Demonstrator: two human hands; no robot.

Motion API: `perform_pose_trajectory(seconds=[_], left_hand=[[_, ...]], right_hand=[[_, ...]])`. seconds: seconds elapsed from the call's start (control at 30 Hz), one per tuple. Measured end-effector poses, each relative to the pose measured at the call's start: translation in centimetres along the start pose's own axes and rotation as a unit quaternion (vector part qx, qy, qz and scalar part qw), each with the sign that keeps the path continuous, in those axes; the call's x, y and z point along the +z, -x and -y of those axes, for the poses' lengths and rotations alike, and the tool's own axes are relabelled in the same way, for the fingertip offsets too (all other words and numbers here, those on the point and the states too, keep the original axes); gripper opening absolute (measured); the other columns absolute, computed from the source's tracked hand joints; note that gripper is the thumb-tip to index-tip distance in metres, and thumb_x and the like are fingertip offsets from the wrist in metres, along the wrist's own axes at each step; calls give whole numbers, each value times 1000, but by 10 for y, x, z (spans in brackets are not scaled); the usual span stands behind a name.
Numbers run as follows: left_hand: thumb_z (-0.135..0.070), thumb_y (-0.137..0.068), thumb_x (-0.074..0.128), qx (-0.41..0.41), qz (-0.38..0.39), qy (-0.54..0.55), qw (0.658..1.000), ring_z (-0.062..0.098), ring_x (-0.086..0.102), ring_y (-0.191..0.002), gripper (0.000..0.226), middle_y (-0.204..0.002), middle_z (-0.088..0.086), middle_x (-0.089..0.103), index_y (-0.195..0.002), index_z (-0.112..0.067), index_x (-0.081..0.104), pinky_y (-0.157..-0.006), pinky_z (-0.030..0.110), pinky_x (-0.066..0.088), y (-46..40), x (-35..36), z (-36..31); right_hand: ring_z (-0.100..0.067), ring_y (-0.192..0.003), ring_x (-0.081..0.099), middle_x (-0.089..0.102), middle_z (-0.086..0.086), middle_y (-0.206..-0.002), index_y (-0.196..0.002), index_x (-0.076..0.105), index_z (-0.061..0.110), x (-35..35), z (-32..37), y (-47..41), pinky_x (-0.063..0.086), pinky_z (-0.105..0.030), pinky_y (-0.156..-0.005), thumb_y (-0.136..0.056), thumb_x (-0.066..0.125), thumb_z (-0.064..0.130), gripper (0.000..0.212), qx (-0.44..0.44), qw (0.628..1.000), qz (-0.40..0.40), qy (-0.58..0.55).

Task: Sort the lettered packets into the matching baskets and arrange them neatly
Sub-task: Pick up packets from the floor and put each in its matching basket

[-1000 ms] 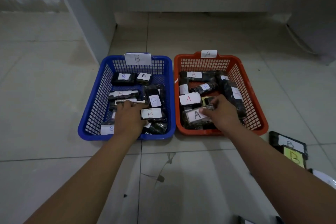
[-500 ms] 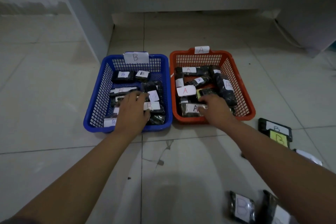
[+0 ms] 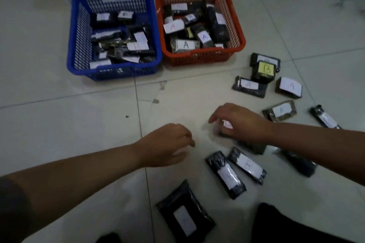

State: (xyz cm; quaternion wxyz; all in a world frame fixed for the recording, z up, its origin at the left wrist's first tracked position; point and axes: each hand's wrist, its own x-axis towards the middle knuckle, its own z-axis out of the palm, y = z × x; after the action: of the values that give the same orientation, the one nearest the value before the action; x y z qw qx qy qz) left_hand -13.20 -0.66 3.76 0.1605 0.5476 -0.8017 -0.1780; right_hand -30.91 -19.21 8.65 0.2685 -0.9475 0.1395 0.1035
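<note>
Step in hand: While both baskets already hold packets, you are at the loose pile on the tiled floor [image 3: 59,89], picking the next one.
Right grip: your right hand [image 3: 242,124] lies over a dark plastic packet with a white label [image 3: 227,124]; whether the fingers have clenched on it I cannot tell.
Left grip: your left hand [image 3: 167,144] hovers released, fingers loosely curled, grasping nothing.
Baskets: the blue plastic mesh basket [image 3: 79,45] stands far left, the orange plastic mesh basket [image 3: 235,25] touching its right side; the orange one shows packets marked A.
Unsorted: a yellow-labelled B packet [image 3: 265,69] and two A-labelled packets [image 3: 249,86] lie right of the orange basket; more dark packets lie near you, letters blurred.
Next move: read the letter under your right hand before lifting, then carry the packet to the matching basket and lay it flat.
</note>
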Motion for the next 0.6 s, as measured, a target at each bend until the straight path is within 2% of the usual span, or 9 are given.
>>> perform_pose_trajectory(seconds=[0.1,0.17,0.23,0.3,0.4,0.47,0.53,0.6], left_hand=[[-53,-85,59,103,101,34,989,25,53,-107,50,-117,7,56,-115,-13,57,-90,37,42,14,20,-23],[-65,-75,62,155,170,41,972,26,45,-120,72,-128,8,51,-124,-12,51,-100,37,35,20,36,-36],[-72,-68,61,205,223,-2,953,26,36,-132,91,-139,8,45,-135,-13,43,-107,39,23,27,55,-40],[-77,-64,56,222,266,-76,935,23,38,-132,97,-141,5,46,-138,-16,41,-106,39,21,35,71,-40],[-71,-63,59,213,244,-94,941,21,50,-118,87,-125,3,58,-131,-16,49,-96,37,28,35,83,-32],[-59,-63,67,195,205,-50,958,21,54,-107,78,-115,3,60,-124,-14,49,-90,37,31,28,84,-27],[-53,-64,66,140,161,-11,977,19,55,-100,69,-110,1,60,-119,-15,50,-86,37,32,21,76,-19],[-54,-67,61,69,124,-10,990,15,54,-99,65,-110,-1,58,-120,-18,50,-86,34,32,18,63,-3]], right_hand=[[-8,-100,50,61,4,-111,-112,62,22,30,3,34,38,-21,-88,-86,60,20,26,41,997,59,-41],[-6,-93,49,62,4,-105,-109,63,22,49,4,48,42,-26,-88,-86,60,20,24,53,994,71,-58],[-7,-88,48,61,4,-100,-108,63,21,65,6,55,43,-30,-87,-86,59,19,23,44,994,81,-64],[-5,-88,43,60,4,-101,-111,62,21,76,9,56,40,-26,-87,-87,57,19,24,46,992,92,-67],[-13,-93,52,60,0,-102,-111,61,18,84,7,56,38,-23,-82,-86,57,16,26,82,993,29,-78],[-11,-86,52,58,2,-97,-110,59,17,86,0,61,36,-21,-76,-85,58,12,26,163,980,-38,-110],[-9,-77,48,55,5,-89,-108,58,18,85,-10,71,36,-22,-72,-83,59,10,27,219,964,-87,-126],[-9,-74,46,52,6,-88,-108,56,17,84,-19,82,36,-23,-69,-83,61,12,26,234,962,-88,-112]])
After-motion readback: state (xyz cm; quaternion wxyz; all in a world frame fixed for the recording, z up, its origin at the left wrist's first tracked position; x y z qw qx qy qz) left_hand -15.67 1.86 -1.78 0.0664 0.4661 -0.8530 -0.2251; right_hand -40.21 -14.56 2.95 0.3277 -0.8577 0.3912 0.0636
